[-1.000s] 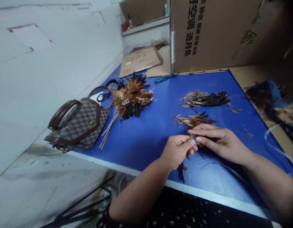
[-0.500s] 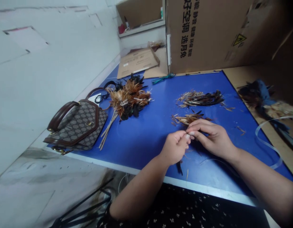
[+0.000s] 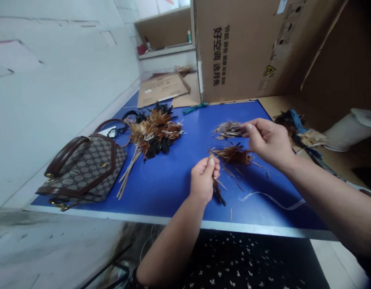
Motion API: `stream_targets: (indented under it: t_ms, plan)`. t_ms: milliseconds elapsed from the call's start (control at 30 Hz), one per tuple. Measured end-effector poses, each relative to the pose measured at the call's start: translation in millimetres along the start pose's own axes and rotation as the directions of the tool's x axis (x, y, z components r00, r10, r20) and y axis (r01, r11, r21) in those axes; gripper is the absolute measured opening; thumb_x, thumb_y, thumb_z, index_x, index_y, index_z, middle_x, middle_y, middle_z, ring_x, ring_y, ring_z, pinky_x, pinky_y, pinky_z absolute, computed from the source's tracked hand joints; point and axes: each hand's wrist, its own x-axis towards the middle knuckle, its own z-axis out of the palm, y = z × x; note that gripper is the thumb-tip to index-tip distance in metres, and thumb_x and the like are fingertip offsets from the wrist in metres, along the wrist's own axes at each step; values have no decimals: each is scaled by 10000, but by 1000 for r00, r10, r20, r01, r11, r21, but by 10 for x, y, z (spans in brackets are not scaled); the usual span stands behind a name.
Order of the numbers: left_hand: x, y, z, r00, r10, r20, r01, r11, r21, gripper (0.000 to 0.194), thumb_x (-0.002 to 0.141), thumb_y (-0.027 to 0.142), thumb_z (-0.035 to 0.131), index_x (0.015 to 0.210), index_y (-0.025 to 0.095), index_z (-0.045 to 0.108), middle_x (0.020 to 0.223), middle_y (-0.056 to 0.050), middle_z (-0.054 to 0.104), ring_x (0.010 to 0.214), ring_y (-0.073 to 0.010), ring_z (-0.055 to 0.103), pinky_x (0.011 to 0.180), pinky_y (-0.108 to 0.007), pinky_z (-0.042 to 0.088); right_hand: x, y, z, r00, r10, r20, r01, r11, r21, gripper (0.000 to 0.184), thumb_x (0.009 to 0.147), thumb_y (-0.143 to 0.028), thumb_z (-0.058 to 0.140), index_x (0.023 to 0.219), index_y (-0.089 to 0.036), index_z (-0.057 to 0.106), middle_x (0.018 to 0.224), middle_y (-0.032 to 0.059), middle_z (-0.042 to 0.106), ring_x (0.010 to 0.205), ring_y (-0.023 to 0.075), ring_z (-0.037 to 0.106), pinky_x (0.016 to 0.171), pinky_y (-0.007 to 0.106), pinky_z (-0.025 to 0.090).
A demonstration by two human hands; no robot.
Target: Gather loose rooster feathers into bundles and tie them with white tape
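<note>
My left hand [image 3: 202,178] is closed on a small bunch of feathers [image 3: 218,194]; pale quill ends poke out above the thumb and dark tips hang below. Over the far pile of dark feathers [image 3: 229,130], my right hand [image 3: 268,140] has thumb and fingers pinched together. Whether a feather is between those fingertips is hard to make out, and the hand hides the pile's right part. A brown feather pile [image 3: 233,154] lies between the two hands on the blue tabletop [image 3: 173,184].
On the left are a patterned handbag [image 3: 92,166] and feather bunches on pale sticks [image 3: 157,132]. Clear ribbon [image 3: 276,200] curls near the front edge. A large cardboard box [image 3: 245,52] stands behind, with a white roll [image 3: 351,130] and more feathers [image 3: 289,120] at right.
My hands have come apart. The right moved up to the far feather pile; the left stayed low, gripping its bunch. The camera view has shifted, and the brown pile shows more fully.
</note>
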Motion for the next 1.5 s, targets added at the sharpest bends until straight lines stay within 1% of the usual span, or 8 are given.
stream_targets:
  t_ms: [167, 333, 467, 633, 900, 1133, 1333, 1500]
  plan:
    - [-41, 16, -14, 995, 104, 11, -104, 991, 82, 307, 940, 455, 719, 897, 152, 695, 848, -36, 695, 711, -103, 607, 714, -239, 486, 40, -93, 145, 943, -263, 206, 279, 959, -54, 830, 873, -489, 705, 1618, -226, 452, 1548, 157, 585, 1452, 401, 530, 1148, 588, 456]
    - [-130, 159, -56, 975, 221, 36, -224, 961, 165, 263, 995, 408, 653, 947, 167, 749, 998, -82, 772, 884, -160, 702, 897, -308, 550, -119, -146, 61, 960, -62, 274, 114, 977, -179, 371, 990, -517, 598, 828, -227, 764, 630, 27, 708, 569, 200, 658, 574, 325, 473]
    - [-225, 309, -117, 964, 262, 52, -266, 937, 226, 258, 1014, 389, 633, 939, 169, 744, 956, -77, 762, 862, -159, 697, 851, -295, 560, -387, 13, -215, 787, -106, 607, 313, 918, -245, 386, 928, -537, 709, 686, -238, 681, 582, 4, 651, 460, 142, 532, 476, 293, 329]
    - [-290, 461, -172, 978, 205, 38, -207, 936, 285, 248, 1000, 398, 655, 949, 168, 733, 804, -35, 681, 667, -105, 588, 625, -219, 481, -854, 402, -432, 682, -102, 725, 331, 926, -181, 292, 911, -458, 748, 731, -250, 651, 696, 9, 669, 563, 167, 597, 502, 289, 401]
    - [-383, 468, 157, 956, 145, 254, -267, 786, 558, 259, 1039, 307, 559, 973, 155, 758, 757, -43, 673, 601, -110, 545, 596, -247, 477, -926, 302, -420, 894, -121, 431, 218, 959, -183, 192, 1030, -345, 606, 888, -240, 684, 742, 33, 702, 613, 175, 630, 608, 329, 480]
    - [-408, 93, 402, 777, 449, 441, -623, 451, 639, 246, 1045, 197, 473, 979, 161, 707, 1129, -152, 746, 1050, -236, 705, 969, -415, 582, -979, -64, -199, 932, -192, 308, 266, 939, -217, 162, 1049, -277, 562, 954, -212, 677, 890, 56, 727, 743, 184, 678, 670, 312, 480]
    - [-363, -30, 273, 820, 332, 466, -570, 400, 718, 236, 1046, 209, 450, 887, 180, 622, 876, -83, 676, 839, -205, 631, 814, -366, 525, -1014, -56, -183, 926, -172, 337, 192, 981, -25, 140, 1047, -303, 600, 980, -226, 695, 892, 31, 742, 768, 165, 690, 718, 289, 516]
    - [-370, -46, 171, 889, 116, 442, -426, 560, 710, 267, 1035, 252, 502, 790, 185, 581, 794, -29, 629, 763, -153, 578, 757, -305, 474, -1020, -22, -231, 911, -146, 387, 105, 987, 125, 186, 1049, -297, 597, 921, -220, 708, 827, 19, 739, 712, 141, 680, 698, 261, 533]
